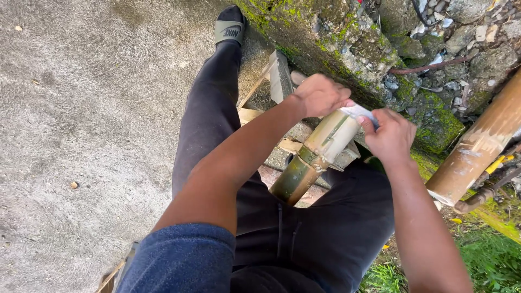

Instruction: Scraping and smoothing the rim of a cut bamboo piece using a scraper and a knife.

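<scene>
Green bamboo pole (315, 157), pale shaved top

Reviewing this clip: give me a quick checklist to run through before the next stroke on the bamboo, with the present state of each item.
1. Left hand steadying the top of the bamboo pole: ok, it grips the upper end.
2. Right hand holding the blade: ok, the fingers close around it at the pole's top edge.
3. Left fingers out of the blade's path: cannot tell, both hands meet at the same end and the edge is mostly hidden.
4. Pole braced: ok, it leans between the legs over the bricks.
5. Foot planted on the concrete: ok.
6. Second bamboo pole out of the way: ok, it lies apart at the right.
</scene>
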